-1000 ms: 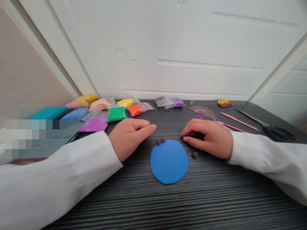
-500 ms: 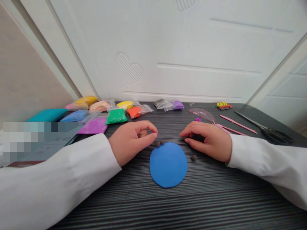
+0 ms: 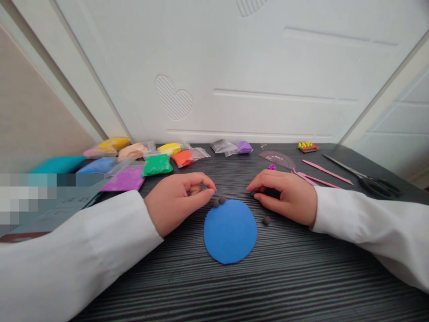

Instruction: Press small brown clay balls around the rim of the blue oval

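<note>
L hand [image 3: 212,191], thumb & index tips together, is near 2 dark balls [image 3: 221,200] at the blue disc [image 3: 230,232]'s far-left edge, on the surface [image 3: 187,286]. R hand [image 3: 251,193] has fingertips around 1 part-hidden dark lump [image 3: 252,193]; can't tell if gripped. 1 loose ball [image 3: 266,220] sits right of disc.

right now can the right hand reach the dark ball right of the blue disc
Likely yes: the dark ball lies close to the right hand with nothing seen between them, though a small dark piece shows at that hand's fingertips.
</note>
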